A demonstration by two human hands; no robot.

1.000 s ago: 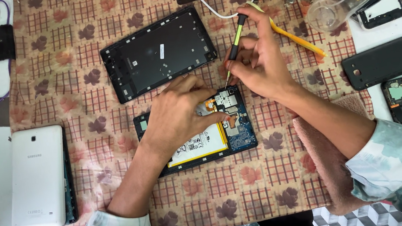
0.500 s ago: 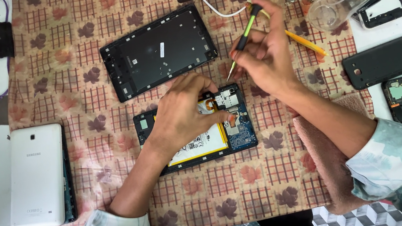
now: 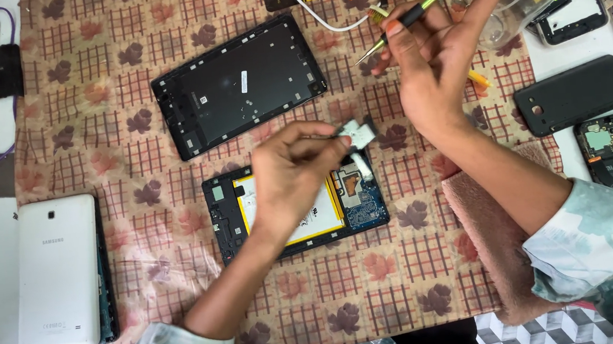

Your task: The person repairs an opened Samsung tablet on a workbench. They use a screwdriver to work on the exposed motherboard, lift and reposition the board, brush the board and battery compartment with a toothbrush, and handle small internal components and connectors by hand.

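While the white tablet (image 3: 59,272) lies untouched at the far left, the left hand (image 3: 293,172) has lifted off the opened tablet (image 3: 295,209) and now pinches a small silvery part (image 3: 357,133) just above the circuit board, where a second ago its fingers pressed on the board. Farther right, the right hand (image 3: 440,52) has raised the green-handled screwdriver (image 3: 417,10) clear, fingers closed round the shaft. Judging by that, the piece has come free. The detached back cover (image 3: 238,85) lies beyond.
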